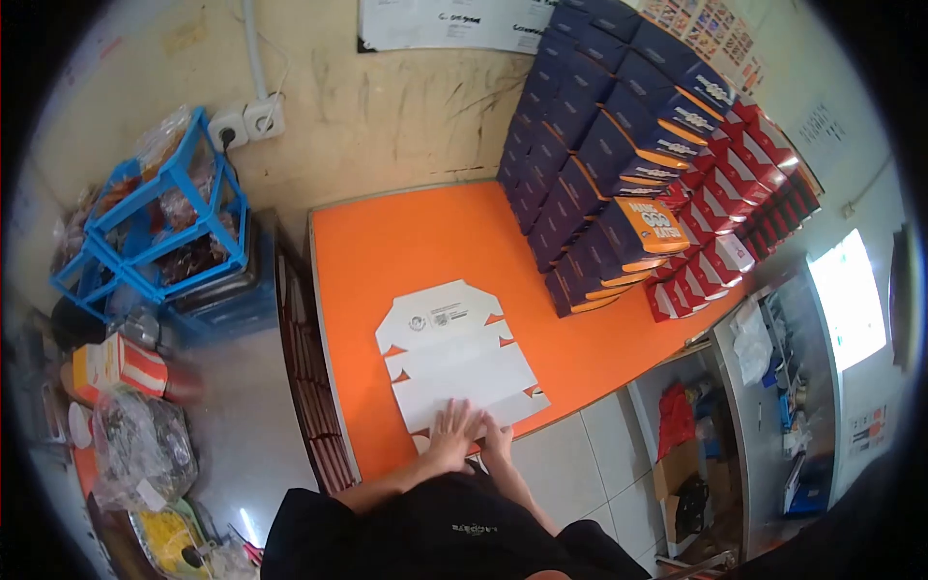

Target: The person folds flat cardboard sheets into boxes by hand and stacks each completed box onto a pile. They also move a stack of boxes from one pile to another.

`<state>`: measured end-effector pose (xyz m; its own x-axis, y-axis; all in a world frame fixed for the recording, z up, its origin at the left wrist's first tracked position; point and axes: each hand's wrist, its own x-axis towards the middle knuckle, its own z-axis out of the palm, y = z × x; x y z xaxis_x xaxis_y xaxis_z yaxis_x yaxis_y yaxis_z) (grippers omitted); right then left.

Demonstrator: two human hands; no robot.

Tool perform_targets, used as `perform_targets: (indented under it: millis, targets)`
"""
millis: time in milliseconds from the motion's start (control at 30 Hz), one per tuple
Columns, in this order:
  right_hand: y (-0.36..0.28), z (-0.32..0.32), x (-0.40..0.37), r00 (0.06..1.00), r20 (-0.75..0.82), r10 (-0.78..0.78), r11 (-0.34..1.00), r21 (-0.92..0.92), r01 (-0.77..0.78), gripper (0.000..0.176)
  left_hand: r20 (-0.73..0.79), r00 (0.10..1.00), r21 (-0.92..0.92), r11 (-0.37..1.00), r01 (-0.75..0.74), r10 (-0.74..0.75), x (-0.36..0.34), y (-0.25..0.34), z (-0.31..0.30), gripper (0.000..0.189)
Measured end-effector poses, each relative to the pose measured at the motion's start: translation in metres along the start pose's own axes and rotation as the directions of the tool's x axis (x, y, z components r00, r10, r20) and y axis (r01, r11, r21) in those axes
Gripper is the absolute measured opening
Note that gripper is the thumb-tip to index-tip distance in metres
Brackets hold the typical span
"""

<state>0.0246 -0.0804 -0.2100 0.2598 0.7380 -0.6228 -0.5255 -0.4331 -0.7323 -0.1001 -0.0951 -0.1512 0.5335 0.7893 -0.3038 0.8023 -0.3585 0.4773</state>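
Observation:
A flat, unfolded cardboard box blank [459,355] lies on the orange tabletop [387,242], its white side up, with printed marks near the far end and small notches along both sides. My left hand [452,435] rests spread on the blank's near part, palm down. Beside it on the right, my right hand [497,443] is at the blank's near edge with its fingers bent together; what they grip, if anything, is too small to make out.
Tall stacks of dark blue and orange boxes [580,164] and red boxes [725,203] stand at the right back. Blue crates [164,217] with packets sit at the left. Shelves with goods [701,454] are at the lower right.

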Motion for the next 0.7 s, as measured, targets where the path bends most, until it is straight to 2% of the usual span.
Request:
perform_targets:
  millis: [33, 67, 100, 133, 167, 200, 233, 267, 300, 333, 367, 400, 433, 467, 500, 533, 600, 633, 667, 700]
  targets:
    - [-0.015, -0.005, -0.013, 1.000, -0.001, 0.014, 1.000, -0.013, -0.014, 0.039, -0.260, 0.964, 0.129, 0.987, 0.093, -0.057, 0.008, -0.008, 0.035, 0.074]
    - [-0.036, -0.014, -0.022, 0.973, 0.142, 0.183, 0.927, -0.355, -0.123, 0.039, -0.499, 0.864, 0.233, 0.949, 0.212, -0.070, 0.008, -0.011, 0.046, 0.063]
    - [-0.052, -0.018, -0.032, 0.897, 0.217, 0.385, 0.734, -0.662, -0.154, 0.039, -0.604, 0.796, 0.233, 0.946, 0.226, -0.042, 0.008, -0.023, 0.053, 0.046]
    - [-0.063, -0.018, -0.045, 0.893, 0.207, 0.399, 0.721, -0.673, -0.166, 0.039, -0.599, 0.798, 0.217, 0.948, 0.234, -0.059, 0.005, -0.030, 0.048, 0.046]
    - [-0.075, -0.018, -0.058, 0.927, 0.358, -0.114, 0.423, -0.826, 0.371, 0.039, -0.532, 0.845, 0.143, 0.977, 0.158, -0.059, -0.002, -0.035, 0.040, 0.041]
    - [-0.084, -0.016, -0.069, 0.626, 0.626, -0.465, -0.148, -0.752, 0.642, 0.039, -0.460, 0.887, 0.059, 0.995, 0.085, -0.049, -0.009, -0.038, 0.032, 0.036]
    - [-0.094, -0.003, -0.073, 0.641, 0.625, -0.447, -0.146, -0.757, 0.636, 0.039, -0.488, 0.873, 0.054, 0.998, 0.040, -0.008, -0.015, -0.039, 0.018, 0.027]
    - [-0.105, 0.019, -0.072, 0.449, 0.806, -0.386, -0.374, -0.581, 0.723, 0.037, -0.475, 0.880, 0.048, 0.998, 0.041, -0.013, -0.019, -0.040, -0.001, 0.027]
    - [-0.100, 0.022, -0.064, 0.351, 0.872, -0.341, -0.472, -0.481, 0.739, 0.036, -0.287, 0.958, -0.026, 1.000, -0.001, -0.006, -0.021, -0.042, -0.022, 0.026]
    - [-0.096, 0.025, -0.056, 0.248, 0.924, -0.290, -0.562, -0.374, 0.737, 0.035, -0.090, 0.996, -0.101, 0.994, -0.030, 0.021, -0.022, -0.045, -0.033, 0.025]
    - [-0.077, 0.014, -0.025, 0.417, 0.909, 0.025, -0.397, -0.374, 0.838, 0.033, -0.062, 0.995, -0.163, 0.983, -0.085, 0.075, -0.017, -0.063, -0.022, 0.024]
    - [-0.067, 0.010, -0.003, 0.467, 0.802, 0.371, -0.216, -0.415, 0.884, 0.032, -0.066, 0.995, -0.163, 0.983, -0.086, 0.076, -0.014, -0.076, -0.021, 0.024]
    - [-0.070, 0.023, 0.009, 0.430, 0.695, 0.576, -0.110, -0.456, 0.883, 0.033, 0.160, 0.983, -0.285, 0.958, -0.042, 0.091, -0.011, -0.087, -0.023, 0.028]
    - [-0.066, 0.032, 0.024, 0.423, 0.696, 0.580, -0.113, -0.446, 0.888, 0.033, 0.372, 0.919, -0.388, 0.921, 0.029, 0.128, -0.007, -0.100, -0.021, 0.034]
    - [-0.059, 0.043, 0.040, 0.363, 0.613, 0.702, -0.085, -0.433, 0.897, 0.037, 0.354, 0.928, -0.449, 0.892, 0.056, 0.120, 0.003, -0.121, 0.015, 0.050]
    - [-0.056, 0.055, 0.051, 0.294, 0.520, 0.802, -0.059, -0.422, 0.905, 0.041, 0.348, 0.931, -0.437, 0.898, 0.056, 0.112, 0.008, -0.128, 0.008, 0.050]
    - [-0.053, 0.059, 0.045, 0.291, 0.516, 0.805, -0.057, -0.422, 0.905, 0.043, 0.391, 0.908, -0.575, 0.810, 0.115, 0.148, 0.007, -0.125, 0.003, 0.051]
    - [-0.055, 0.059, 0.042, 0.300, 0.471, 0.829, -0.044, -0.480, 0.876, 0.044, 0.439, 0.883, -0.610, 0.776, 0.159, 0.164, 0.006, -0.124, -0.001, 0.054]
    - [-0.062, 0.065, 0.044, 0.310, 0.430, 0.848, -0.046, -0.524, 0.851, 0.045, 0.427, 0.889, -0.604, 0.783, 0.147, 0.162, 0.006, -0.126, 0.001, 0.054]
    - [-0.058, 0.059, 0.040, 0.339, 0.527, 0.780, -0.090, -0.441, 0.893, 0.048, 0.348, 0.919, -0.589, 0.805, 0.064, 0.182, 0.004, -0.126, 0.009, 0.053]
